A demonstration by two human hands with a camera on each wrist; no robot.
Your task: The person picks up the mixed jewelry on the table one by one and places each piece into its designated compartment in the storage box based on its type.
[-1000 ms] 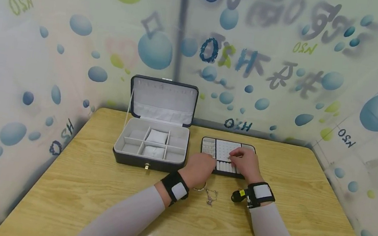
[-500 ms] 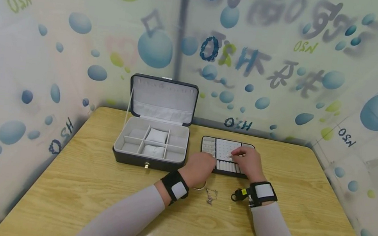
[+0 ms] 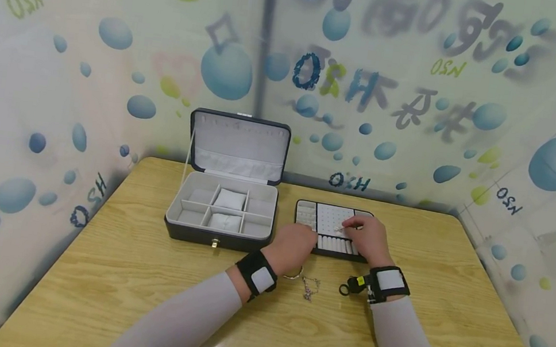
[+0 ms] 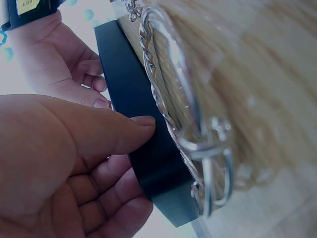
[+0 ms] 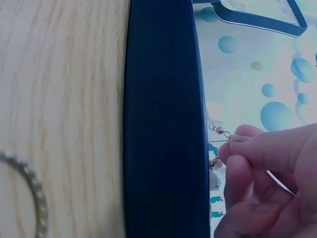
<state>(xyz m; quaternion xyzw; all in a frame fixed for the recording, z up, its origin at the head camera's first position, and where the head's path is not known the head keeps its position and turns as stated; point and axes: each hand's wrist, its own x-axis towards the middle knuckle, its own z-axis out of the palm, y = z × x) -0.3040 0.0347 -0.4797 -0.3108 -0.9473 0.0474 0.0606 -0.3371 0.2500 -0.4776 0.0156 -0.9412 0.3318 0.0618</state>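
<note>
A dark-edged jewelry tray (image 3: 330, 214), with a pale dotted panel and ring rolls, lies on the table. At its front left corner my left hand (image 3: 292, 247) grips the edge, thumb (image 4: 141, 129) against the dark side wall. Over the panel my right hand (image 3: 370, 241) pinches a small dangling earring (image 5: 219, 130) by its wire between thumb and forefinger. The earring's lower part is partly hidden behind the tray edge in the right wrist view. A silver bangle (image 4: 161, 104) lies just in front of the tray, partly behind my left hand in the head view.
Left of the tray stands an open jewelry box (image 3: 189, 233) with its lid (image 3: 240, 140) raised. Two white cushions, one behind the other, sit in its middle compartments. A thin chain bracelet (image 3: 310, 287) lies on the table (image 3: 288, 342) between my forearms. Patterned walls rise behind.
My right hand has shifted slightly to the right over the dotted panel, still pinching the earring. The left hand keeps its place on the tray edge.
</note>
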